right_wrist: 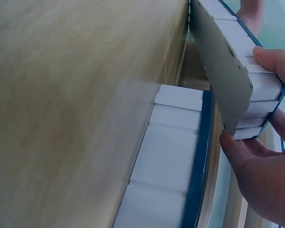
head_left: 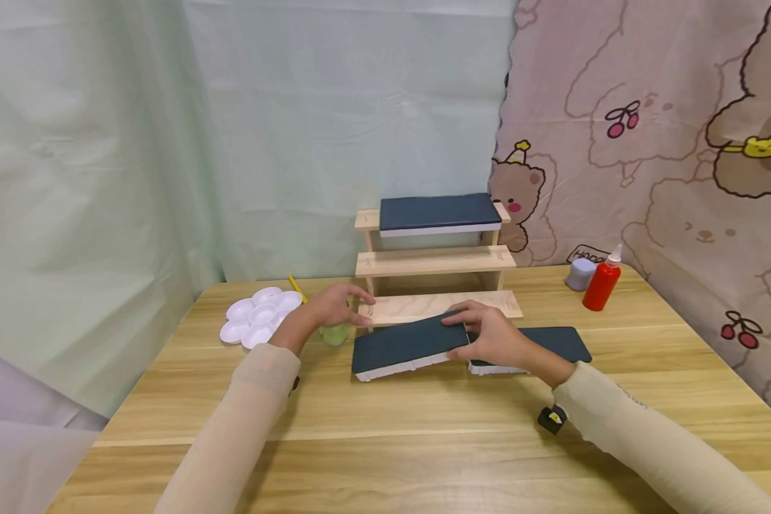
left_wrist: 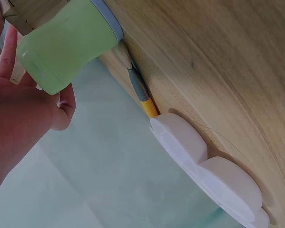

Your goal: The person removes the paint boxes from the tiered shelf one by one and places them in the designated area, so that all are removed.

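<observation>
My right hand (head_left: 496, 335) grips the right end of a long white box with a dark blue lid (head_left: 411, 341), thumb at the near side and fingers on top. This box is tilted, its right end raised; its pale underside shows in the right wrist view. Beside it a second blue-lidded box (head_left: 562, 344) lies on the table, partly behind my right wrist. My left hand (head_left: 334, 305) reaches past a green cup (left_wrist: 71, 47), its fingers spread at the left end of the wooden rack's lowest step (head_left: 417, 307). A third blue-lidded box (head_left: 440, 213) sits on the top step.
A white flower-shaped palette (head_left: 263, 314) lies at the left, with a yellow-handled brush (head_left: 298, 288) behind it. On the back right stand a red squeeze bottle (head_left: 602, 285) and a small lilac pot (head_left: 580, 274). Curtains hang behind the table.
</observation>
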{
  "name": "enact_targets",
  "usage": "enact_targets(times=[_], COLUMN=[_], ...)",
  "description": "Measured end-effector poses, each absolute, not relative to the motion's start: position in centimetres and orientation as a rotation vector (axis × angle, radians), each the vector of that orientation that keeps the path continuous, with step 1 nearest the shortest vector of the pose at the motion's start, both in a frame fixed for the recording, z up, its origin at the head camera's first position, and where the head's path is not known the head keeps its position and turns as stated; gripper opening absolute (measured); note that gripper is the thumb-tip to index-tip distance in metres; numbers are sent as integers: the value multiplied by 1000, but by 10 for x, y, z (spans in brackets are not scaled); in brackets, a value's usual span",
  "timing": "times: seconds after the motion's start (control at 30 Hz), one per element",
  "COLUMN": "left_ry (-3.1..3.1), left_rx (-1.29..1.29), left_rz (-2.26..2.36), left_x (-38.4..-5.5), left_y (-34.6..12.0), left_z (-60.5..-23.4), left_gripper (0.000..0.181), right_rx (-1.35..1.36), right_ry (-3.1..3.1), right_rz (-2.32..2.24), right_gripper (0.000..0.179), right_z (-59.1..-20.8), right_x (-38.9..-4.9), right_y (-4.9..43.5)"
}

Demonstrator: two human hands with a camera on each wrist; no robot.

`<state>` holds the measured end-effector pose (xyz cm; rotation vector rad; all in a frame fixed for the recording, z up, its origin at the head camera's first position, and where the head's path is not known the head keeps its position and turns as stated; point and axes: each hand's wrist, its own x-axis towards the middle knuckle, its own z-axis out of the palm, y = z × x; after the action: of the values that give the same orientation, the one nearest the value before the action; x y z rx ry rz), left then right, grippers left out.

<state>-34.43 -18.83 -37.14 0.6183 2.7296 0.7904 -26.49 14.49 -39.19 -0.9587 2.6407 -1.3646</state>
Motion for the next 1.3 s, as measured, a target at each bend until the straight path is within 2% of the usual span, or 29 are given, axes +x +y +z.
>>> enact_targets(times=[1.3], left_ry=[2726], left_rx=[642], left_rz=[797], left_x=[-342], left_y=[-190], left_z=[-371], left_gripper=[46], right_rx=[-982], right_ry=[2790], right_rz=[-1064], right_gripper=[62], right_z=[-402], right_x=[-260], right_y=[141])
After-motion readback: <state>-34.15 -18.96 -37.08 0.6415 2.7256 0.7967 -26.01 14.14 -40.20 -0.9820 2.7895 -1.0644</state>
